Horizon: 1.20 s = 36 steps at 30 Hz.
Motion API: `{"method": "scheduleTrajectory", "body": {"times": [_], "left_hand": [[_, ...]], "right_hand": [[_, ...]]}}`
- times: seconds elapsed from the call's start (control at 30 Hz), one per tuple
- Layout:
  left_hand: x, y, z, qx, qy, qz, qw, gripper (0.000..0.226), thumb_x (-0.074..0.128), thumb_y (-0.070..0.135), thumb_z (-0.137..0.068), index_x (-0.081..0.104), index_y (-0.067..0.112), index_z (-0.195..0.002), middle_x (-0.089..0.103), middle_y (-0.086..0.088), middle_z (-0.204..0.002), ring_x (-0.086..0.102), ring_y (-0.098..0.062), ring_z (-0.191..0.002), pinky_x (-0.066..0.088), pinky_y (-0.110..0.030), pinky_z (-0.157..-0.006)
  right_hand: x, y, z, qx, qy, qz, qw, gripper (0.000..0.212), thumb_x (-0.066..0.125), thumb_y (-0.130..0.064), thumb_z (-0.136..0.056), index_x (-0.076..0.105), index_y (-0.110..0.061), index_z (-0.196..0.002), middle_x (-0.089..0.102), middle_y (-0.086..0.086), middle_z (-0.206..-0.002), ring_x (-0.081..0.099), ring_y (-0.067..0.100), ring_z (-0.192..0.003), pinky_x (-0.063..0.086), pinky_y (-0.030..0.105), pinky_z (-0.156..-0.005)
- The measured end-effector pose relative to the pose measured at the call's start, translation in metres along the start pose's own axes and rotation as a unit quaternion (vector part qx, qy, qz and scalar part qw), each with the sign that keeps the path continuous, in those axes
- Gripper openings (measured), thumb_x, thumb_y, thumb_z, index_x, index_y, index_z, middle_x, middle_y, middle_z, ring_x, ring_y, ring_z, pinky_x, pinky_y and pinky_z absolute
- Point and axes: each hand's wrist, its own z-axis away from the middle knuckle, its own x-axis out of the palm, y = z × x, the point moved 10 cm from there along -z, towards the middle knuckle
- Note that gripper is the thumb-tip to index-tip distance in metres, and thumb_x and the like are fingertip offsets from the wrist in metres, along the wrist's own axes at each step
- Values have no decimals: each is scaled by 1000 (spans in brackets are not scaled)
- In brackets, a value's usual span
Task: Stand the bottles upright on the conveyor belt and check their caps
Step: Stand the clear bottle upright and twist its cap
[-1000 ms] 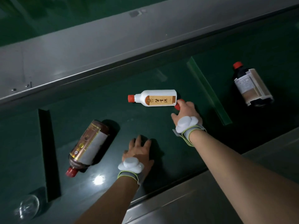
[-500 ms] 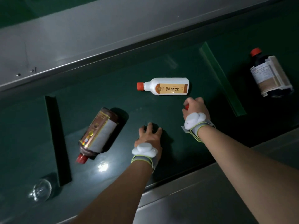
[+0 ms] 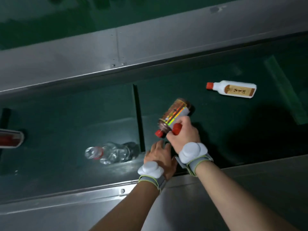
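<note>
A brown bottle (image 3: 175,114) with a shiny gold label and a red cap lies on the dark green conveyor belt (image 3: 66,122), cap toward me. My right hand (image 3: 183,130) rests against its near side, fingers touching the label, closed around a small red cap-like piece (image 3: 176,129). My left hand (image 3: 160,157) lies flat on the belt just below, fingers apart, holding nothing. A white bottle (image 3: 233,89) with a red cap lies on its side at the upper right. A clear plastic bottle (image 3: 110,152) lies left of my hands.
A dark cleat (image 3: 138,117) crosses the belt between the clear and brown bottles; a lighter green cleat (image 3: 283,90) crosses at the right. Another lying bottle (image 3: 10,139) shows at the left edge. Grey metal rails (image 3: 83,55) run along both sides.
My right hand left the white bottle's side and came onto the brown bottle, still closed on the red piece. The bottles shifted right in view; the dark bottle at far right is gone.
</note>
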Motion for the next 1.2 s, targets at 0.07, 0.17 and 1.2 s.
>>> {"method": "scheduleTrajectory", "body": {"times": [0.07,0.17,1.2], "left_hand": [[-18,-27,21,-19,1,28,999,59,60,39,-84,45,22,-138,47,-5,-136,45,-27,-127,43,-38,-98],[-36,-64,48,-66,-1,67,996,47,57,27,-93,45,14,-137,49,-7,-137,48,-26,-126,40,-36,-102],[-89,-194,67,-10,92,158,983,33,51,45,-93,46,33,-124,54,1,-117,62,-32,-97,43,-33,-67]], "right_hand": [[27,-39,26,-31,-10,-1,999,39,71,-23,-73,51,-23,-107,67,7,-100,61,33,-93,45,31,-73],[59,-83,52,-62,-26,9,998,38,68,-21,-74,51,-22,-108,65,4,-99,60,30,-93,43,30,-74],[116,-184,122,-164,-68,163,970,31,71,-22,-74,60,-21,-103,67,-6,-88,61,16,-79,47,22,-67]]}}
